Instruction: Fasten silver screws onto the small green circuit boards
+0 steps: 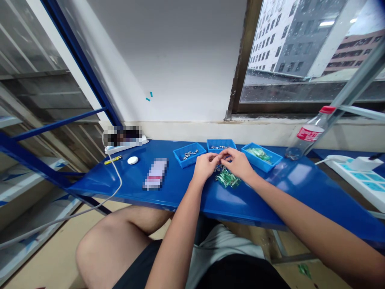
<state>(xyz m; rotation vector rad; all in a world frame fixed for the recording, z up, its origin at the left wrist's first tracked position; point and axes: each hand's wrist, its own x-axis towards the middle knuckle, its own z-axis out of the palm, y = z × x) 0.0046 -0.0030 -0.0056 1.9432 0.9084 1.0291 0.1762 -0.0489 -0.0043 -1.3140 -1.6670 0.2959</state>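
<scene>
My left hand (pixel 206 165) and my right hand (pixel 237 163) meet above the blue table (pixel 183 192), fingertips close together. Both hands are closed in a pinch, and whatever small thing they hold is hidden by the fingers. Just below them lies a heap of small green-and-clear pieces (pixel 227 179), with some shiny metal bits at its upper edge. Behind the hands stand three blue trays: the left tray (pixel 184 162) and the middle tray (pixel 221 141) contain small metal parts, while the right tray (pixel 272 165) has greenish clear pieces (pixel 259 154) in it.
A phone (pixel 155 173), a white rounded case (pixel 132 160) and a yellow tool (pixel 113 160) lie to the left. A cable (pixel 120 176) runs off the table there. At the right stand a clear red-capped bottle (pixel 306 134) and a white power strip (pixel 361 176).
</scene>
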